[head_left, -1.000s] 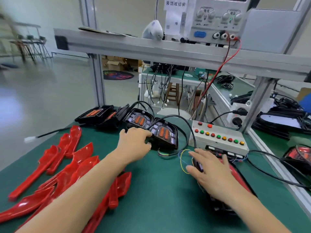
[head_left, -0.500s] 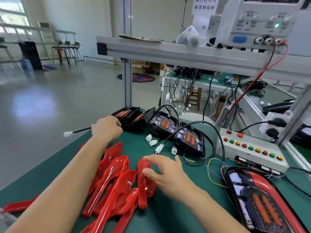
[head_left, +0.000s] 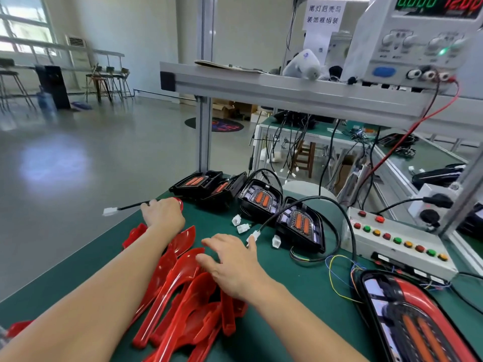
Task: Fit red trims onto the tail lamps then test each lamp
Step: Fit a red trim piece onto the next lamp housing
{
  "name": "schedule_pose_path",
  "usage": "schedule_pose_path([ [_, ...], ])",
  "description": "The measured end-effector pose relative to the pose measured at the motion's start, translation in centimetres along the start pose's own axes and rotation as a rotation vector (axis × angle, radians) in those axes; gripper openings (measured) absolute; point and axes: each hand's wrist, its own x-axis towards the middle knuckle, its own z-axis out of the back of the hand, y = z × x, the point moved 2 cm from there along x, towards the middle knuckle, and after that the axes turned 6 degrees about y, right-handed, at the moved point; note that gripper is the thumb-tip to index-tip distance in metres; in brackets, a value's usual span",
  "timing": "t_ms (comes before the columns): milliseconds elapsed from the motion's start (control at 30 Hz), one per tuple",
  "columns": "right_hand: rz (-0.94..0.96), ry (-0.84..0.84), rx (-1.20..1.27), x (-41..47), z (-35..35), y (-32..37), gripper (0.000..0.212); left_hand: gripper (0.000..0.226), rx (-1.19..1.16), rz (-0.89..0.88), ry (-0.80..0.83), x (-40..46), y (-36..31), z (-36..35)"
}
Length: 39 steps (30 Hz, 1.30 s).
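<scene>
A pile of glossy red trims (head_left: 183, 288) lies on the green mat at the front left. At the pile's far end my left hand (head_left: 163, 214) has its fingers curled around the tip of one red trim (head_left: 179, 201). My right hand (head_left: 231, 262) is spread flat with straight fingers over the top of the pile. Several black tail lamps (head_left: 261, 198) with orange lenses stand in a row behind, their white plugs loose. Another tail lamp (head_left: 418, 322) with a red trim on it lies at the front right.
A white button box (head_left: 397, 241) with red, green and yellow buttons sits right of the lamps, with wires trailing from it. A power supply (head_left: 418, 40) stands on the aluminium shelf (head_left: 287, 90) overhead. A loose cable with a white plug (head_left: 109, 211) hangs off the left table edge.
Both hands have left the lamps and moved left to the trim pile. My left hand has closed on a trim's far tip and my right hand has slid over the pile.
</scene>
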Motion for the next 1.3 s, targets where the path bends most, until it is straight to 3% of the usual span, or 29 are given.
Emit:
schedule_pose_path([
  [100, -0.018, -0.054, 0.085, -0.4, 0.4, -0.4, 0.045, 0.005, -0.106, -0.003, -0.059, -0.3, -0.3, 0.5],
  [167, -0.025, -0.103, 0.161, -0.6, 0.8, -0.7, 0.045, 0.025, -0.272, 0.023, -0.054, -0.7, -0.7, 1.6],
  [300, -0.038, -0.221, 0.428, -1.0, 1.7, -1.6, 0.050, 0.019, -0.815, 0.014, 0.066, -2.2, -2.5, 4.5],
  [400, -0.067, -0.267, 0.607, -1.3, 2.2, -1.8, 0.057, 0.017, -1.297, -0.034, 0.219, -5.0, -4.6, 5.9],
  [567, -0.058, -0.444, 0.693, -2.2, 3.4, -2.2, 0.049, 0.018, -1.649, -0.107, 0.688, -8.8, -8.8, 5.2],
  [633, -0.100, -0.501, 0.637, -2.9, 3.9, -3.0, 0.061, 0.013, -1.706, -0.116, 0.820, -9.7, -10.3, 5.0],
  [700, -0.147, -0.546, 0.572, -3.7, 4.3, -4.1, 0.059, 0.023, -1.712, -0.117, 0.908, -10.6, -11.5, 4.6],
  [933, -0.241, -0.600, 0.373, -6.9, 5.6, -6.7, 0.054, 0.016, -1.732, -0.138, 1.011, -13.3, -14.9, 3.5],
  [1067, -0.249, -0.577, 0.268, -9.1, 6.7, -8.5, 0.040, 0.013, -1.638, -0.215, 1.020, -14.4, -16.4, 3.1],
  [1200, -0.308, -0.550, 0.204, -11.3, 7.5, -10.1, 0.047, 0.014, -1.602, -0.258, 1.029, -15.3, -17.7, 2.9],
  [1300, -0.371, -0.556, 0.097, -13.6, 8.4, -11.5, 0.046, 0.013, -1.561, -0.274, 0.924, -15.6, -18.7, 2.3],
])
